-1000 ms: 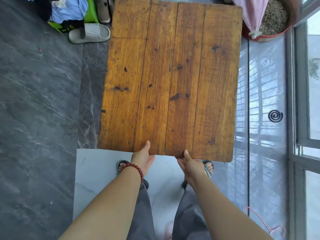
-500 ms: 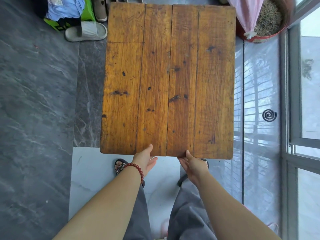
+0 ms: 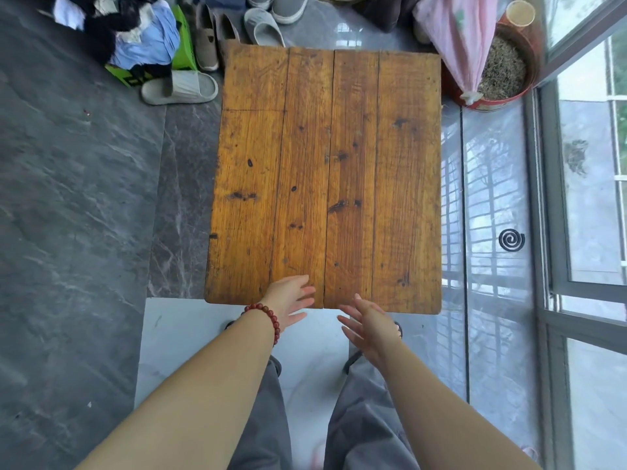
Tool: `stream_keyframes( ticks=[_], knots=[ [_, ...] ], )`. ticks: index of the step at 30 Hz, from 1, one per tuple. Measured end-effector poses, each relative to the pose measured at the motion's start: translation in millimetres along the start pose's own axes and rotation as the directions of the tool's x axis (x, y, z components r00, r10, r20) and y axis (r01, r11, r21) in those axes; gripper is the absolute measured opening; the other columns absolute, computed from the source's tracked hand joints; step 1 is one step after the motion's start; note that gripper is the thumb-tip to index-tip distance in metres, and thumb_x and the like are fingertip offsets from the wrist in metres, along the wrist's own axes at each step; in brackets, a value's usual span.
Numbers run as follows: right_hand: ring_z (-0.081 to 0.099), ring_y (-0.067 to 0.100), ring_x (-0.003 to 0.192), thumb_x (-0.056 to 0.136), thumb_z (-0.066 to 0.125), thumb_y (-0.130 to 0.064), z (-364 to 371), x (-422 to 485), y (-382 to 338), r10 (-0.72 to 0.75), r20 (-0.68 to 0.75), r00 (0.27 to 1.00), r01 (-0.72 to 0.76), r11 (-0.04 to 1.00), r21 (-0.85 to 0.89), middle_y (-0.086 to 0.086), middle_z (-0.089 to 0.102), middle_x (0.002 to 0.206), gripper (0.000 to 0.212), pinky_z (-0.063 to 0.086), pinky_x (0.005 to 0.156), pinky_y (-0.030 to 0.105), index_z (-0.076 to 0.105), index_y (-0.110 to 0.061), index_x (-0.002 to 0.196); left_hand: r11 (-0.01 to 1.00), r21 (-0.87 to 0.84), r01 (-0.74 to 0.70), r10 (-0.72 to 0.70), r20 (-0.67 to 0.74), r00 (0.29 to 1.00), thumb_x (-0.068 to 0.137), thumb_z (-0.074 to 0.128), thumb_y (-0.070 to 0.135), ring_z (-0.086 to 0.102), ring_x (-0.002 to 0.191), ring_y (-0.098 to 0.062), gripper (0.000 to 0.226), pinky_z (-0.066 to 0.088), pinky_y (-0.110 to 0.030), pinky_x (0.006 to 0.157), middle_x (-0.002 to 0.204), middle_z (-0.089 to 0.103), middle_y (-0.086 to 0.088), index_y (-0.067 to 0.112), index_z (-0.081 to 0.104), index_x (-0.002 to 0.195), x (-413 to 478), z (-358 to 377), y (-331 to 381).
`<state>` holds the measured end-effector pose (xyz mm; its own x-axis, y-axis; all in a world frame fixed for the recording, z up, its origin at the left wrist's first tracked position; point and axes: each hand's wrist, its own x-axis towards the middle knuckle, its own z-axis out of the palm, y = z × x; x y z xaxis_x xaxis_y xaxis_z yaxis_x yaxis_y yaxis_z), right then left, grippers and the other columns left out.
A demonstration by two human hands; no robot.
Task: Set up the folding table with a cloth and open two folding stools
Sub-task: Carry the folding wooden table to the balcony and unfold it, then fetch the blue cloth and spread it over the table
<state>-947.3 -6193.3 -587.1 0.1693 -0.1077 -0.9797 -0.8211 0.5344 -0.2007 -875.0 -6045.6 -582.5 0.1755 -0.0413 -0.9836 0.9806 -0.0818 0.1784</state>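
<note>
Nothing is held: the left hand (image 3: 288, 301), ringed at the wrist by a red bead bracelet (image 3: 268, 317), is spread with straight fingers over the near edge of the wooden table (image 3: 325, 171), and the right hand (image 3: 369, 322) is spread likewise just off that edge. Whether either touches the wood cannot be told. A grey slipper (image 3: 179, 88) is seen off the table's far left corner, a round tin (image 3: 505, 69) at its far right corner, and a black spiral coil (image 3: 511, 239) on the floor to its right.

Both hands have let go of the table's (image 3: 325, 171) near edge. The left hand (image 3: 290, 301), thumb on top a second ago, now hangs spread-fingered over that edge. The right hand (image 3: 368, 325) is likewise splayed, drawn slightly back toward the body.
</note>
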Motion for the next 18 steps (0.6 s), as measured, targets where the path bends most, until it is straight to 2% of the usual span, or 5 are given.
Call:
stream_keyframes(
  ticks=[4,7,10,14,18],
  knots=[
    [0.066,0.019,0.099,0.092,0.058,-0.030,17,-24,-16,-0.101,0.039,0.994,0.100,0.995,0.013,0.004,0.069,0.103,0.013,0.053,0.084,0.031,0.060,-0.020,0.099,0.989,0.055,-0.139,0.136,0.055,0.989,0.095,0.052,0.033,0.055,0.112,-0.018,0.024,0.037,-0.044,0.101,0.124,0.059,0.003,0.027,0.054,0.118,-25,-4,13],
    [0.066,0.019,0.098,0.092,0.060,-0.030,31,-39,-25,-0.164,0.087,0.983,0.159,0.985,0.061,0.004,0.069,0.103,0.010,0.051,0.087,0.032,0.059,-0.021,0.095,0.969,0.106,-0.222,0.209,0.120,0.971,0.093,0.053,0.038,0.053,0.115,-0.017,0.026,0.032,-0.050,0.103,0.125,0.057,0.006,0.031,0.056,0.118,-43,-5,24],
    [0.064,0.018,0.100,0.092,0.058,-0.031,45,-53,-34,-0.229,0.145,0.963,0.218,0.972,0.084,0.003,0.067,0.106,0.011,0.048,0.095,0.035,0.059,-0.021,0.096,0.958,0.080,-0.276,0.262,0.155,0.953,0.093,0.054,0.038,0.054,0.113,-0.017,0.027,0.032,-0.050,0.103,0.123,0.058,0.005,0.030,0.058,0.118,-60,-6,34],
    [0.064,0.016,0.099,0.093,0.056,-0.032,60,-81,-47,-0.317,0.183,0.931,0.305,0.948,0.087,0.001,0.068,0.106,0.013,0.049,0.091,0.032,0.061,-0.023,0.099,0.927,0.052,-0.371,0.359,0.162,0.919,0.093,0.054,0.033,0.057,0.110,-0.018,0.023,0.033,-0.050,0.101,0.119,0.061,0.002,0.027,0.062,0.113,-91,-11,46],
    [0.062,0.020,0.105,0.092,0.056,-0.032,72,-122,-62,-0.381,0.192,0.904,0.368,0.924,0.104,0.004,0.067,0.112,0.016,0.046,0.096,0.035,0.062,-0.021,0.103,0.885,0.043,-0.463,0.453,0.144,0.880,0.093,0.055,0.032,0.059,0.106,-0.016,0.020,0.035,-0.050,0.103,0.116,0.063,0.003,0.025,0.062,0.110,-136,-23,63]
  ],
)
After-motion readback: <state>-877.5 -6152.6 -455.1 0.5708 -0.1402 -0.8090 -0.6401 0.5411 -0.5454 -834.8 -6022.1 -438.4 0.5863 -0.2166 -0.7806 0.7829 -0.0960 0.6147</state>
